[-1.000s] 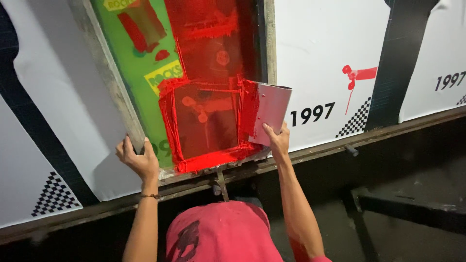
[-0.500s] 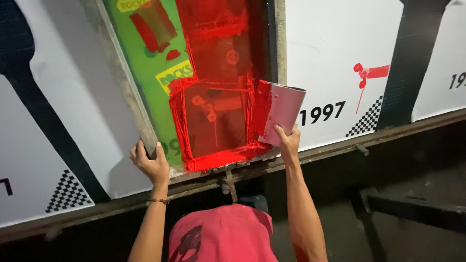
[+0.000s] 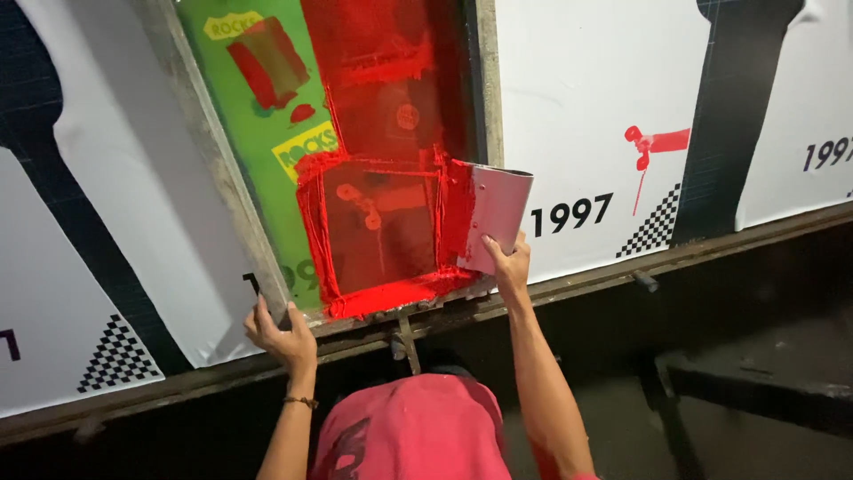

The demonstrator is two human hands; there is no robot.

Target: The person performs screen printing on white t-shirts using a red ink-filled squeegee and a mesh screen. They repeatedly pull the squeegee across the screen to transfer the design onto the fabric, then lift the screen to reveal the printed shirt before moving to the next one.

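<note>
1. Two hands of mine are up on the printing frame. My right hand (image 3: 508, 263) grips the lower edge of a flat scraper card (image 3: 491, 216), fingers closed on it, thumb on the near face.
2. The scraper card stands at about 1 o'clock from my right hand, tilted. Its left edge touches the red ink (image 3: 391, 293) on the screen, and its face is smeared pinkish red.
3. My left hand (image 3: 280, 331) is curled shut around the bottom left corner of the wooden screen frame (image 3: 213, 169), at roughly 8 o'clock from the inked patch. A thin bracelet (image 3: 302, 402) sits on that wrist.
4. The red ink forms a thick square border around a darker window in the mesh, heaviest along the bottom, at 9 o'clock from the card.
5. At 11 o'clock from the ink, a green printed panel (image 3: 240, 107) shows under the mesh, with red and yellow shapes.
6. White printed sheets (image 3: 595, 80) with black bands and checkered corners lie to either side along the long bench (image 3: 737, 238).
7. At 6 o'clock, below both hands, my red cap (image 3: 418, 431) fills the bottom of the view.
</note>
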